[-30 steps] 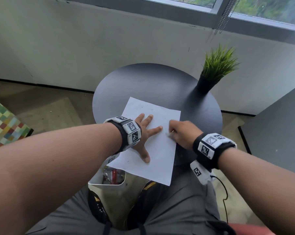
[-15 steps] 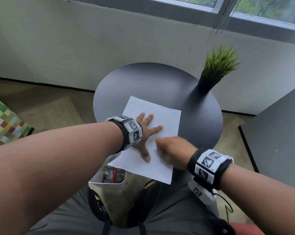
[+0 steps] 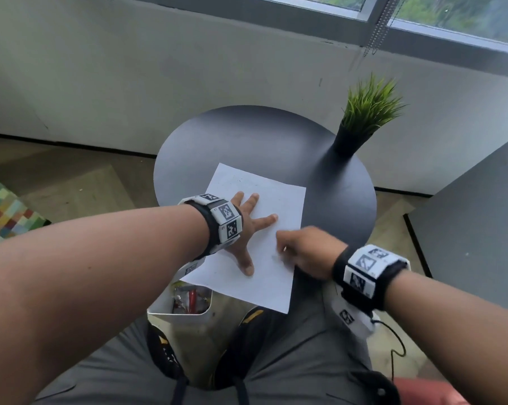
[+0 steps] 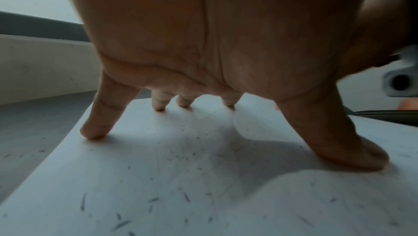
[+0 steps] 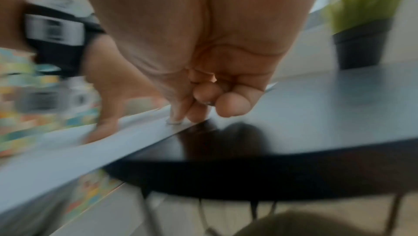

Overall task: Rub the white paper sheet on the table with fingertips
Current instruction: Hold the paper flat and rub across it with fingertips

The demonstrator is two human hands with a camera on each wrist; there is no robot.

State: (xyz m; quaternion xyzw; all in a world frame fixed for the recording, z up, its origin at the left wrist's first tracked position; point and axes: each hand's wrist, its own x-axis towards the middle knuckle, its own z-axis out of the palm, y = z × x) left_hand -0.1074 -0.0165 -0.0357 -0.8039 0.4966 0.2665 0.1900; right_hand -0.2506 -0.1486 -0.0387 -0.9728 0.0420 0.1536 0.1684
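**Two hands on a speckled white sheet**

A white paper sheet (image 3: 255,238) lies flat on a round dark table (image 3: 247,135), set at a slant, with its near corner hanging past the table's front edge above the person's lap. The sheet is plain and unlined. In the left wrist view its surface (image 4: 203,186) carries many small dark flecks and short streaks, scattered unevenly, with more of them towards the near part. Its far edge is straight and its left edge lifts a little off the tabletop.

The left hand (image 3: 247,229) is spread wide on the middle of the paper. Its fingers (image 4: 97,129) are straight and splayed, tips pressing down, the palm arched above the sheet; it grasps nothing.

The right hand (image 3: 302,249) is at the sheet's right edge, just beside the left thumb. Its fingers (image 5: 233,107) are curled under, and two fingertips touch the paper close to its edge. A small dark speck sits between the curled fingers, but the view is blurred, so I cannot tell whether the hand pinches anything.

A potted plant (image 3: 369,112) with grass-like leaves stands in a black pot at the table's far right side, well apart from the paper. A white bin (image 3: 185,314) sits on the floor below the sheet's near corner.
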